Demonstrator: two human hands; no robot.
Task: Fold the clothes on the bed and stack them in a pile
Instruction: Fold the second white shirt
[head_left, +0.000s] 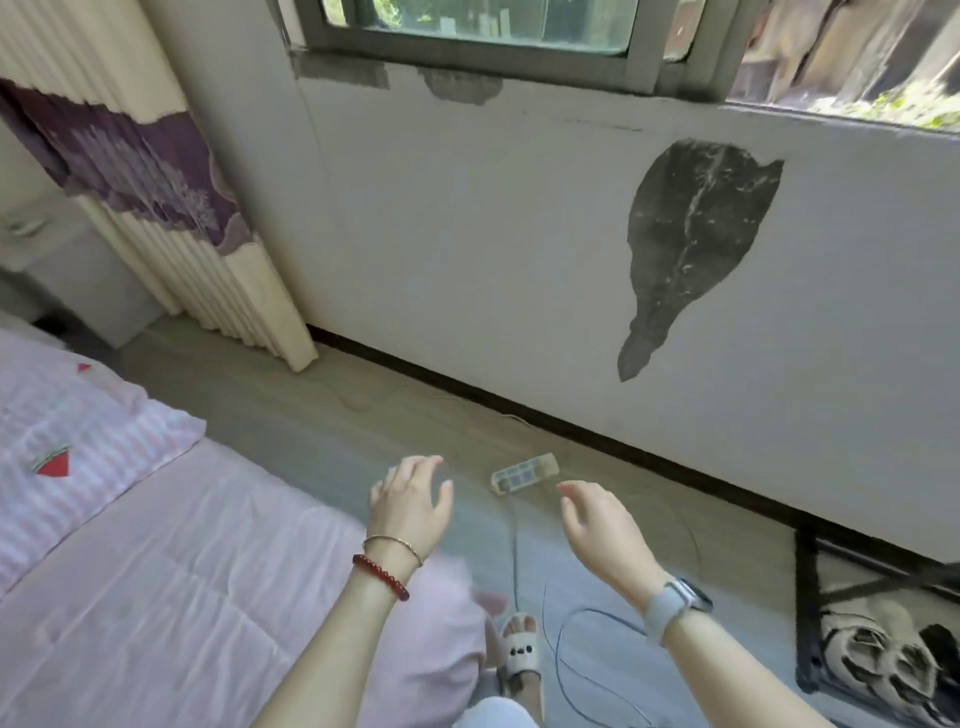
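Note:
A bed with a pale pink sheet (171, 587) fills the lower left. A pink striped pillow with watermelon prints (67, 441) lies at its head. No clothes show on the part of the bed in view. My left hand (413, 501), with two bracelets on the wrist, hovers over the bed's right edge with relaxed, spread fingers and holds nothing. My right hand (602, 530), with a watch on the wrist, is raised over the floor, fingers loose and empty.
A white power strip (524, 472) with its cables lies on the floor between bed and wall. My slippered foot (522, 649) stands beside the bed. A black rack (883, 639) stands at lower right. A curtain (156, 208) hangs at left, below a window (478, 26).

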